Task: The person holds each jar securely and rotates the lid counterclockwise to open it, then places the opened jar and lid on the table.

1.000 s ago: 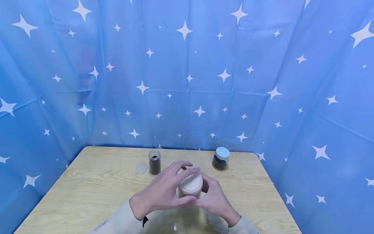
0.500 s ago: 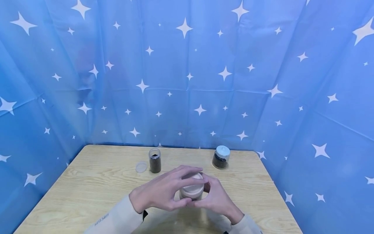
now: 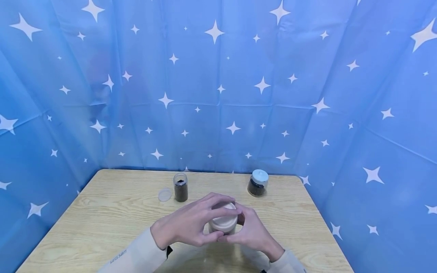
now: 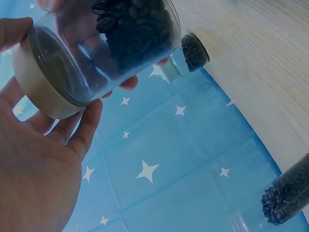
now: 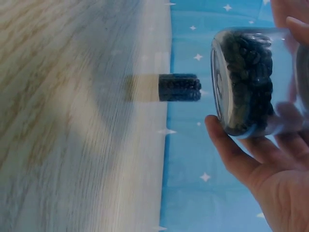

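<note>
A person's left hand (image 3: 194,223) arches over a lidded jar (image 3: 223,224) at the near middle of the tabletop (image 3: 102,220) in the head view, as the right hand (image 3: 250,232) closes in opposite, thumb tips close together. Beyond stand an open jar (image 3: 181,192), next to a clear disc (image 3: 164,195), and a blue-lidded jar (image 3: 258,183). In the left wrist view, the left hand's thumb and fingers clasp the pale lid (image 4: 41,82). In the right wrist view, the right hand cups the glass body, dark beans (image 5: 248,82) inside, its base raised off the tabletop.
</note>
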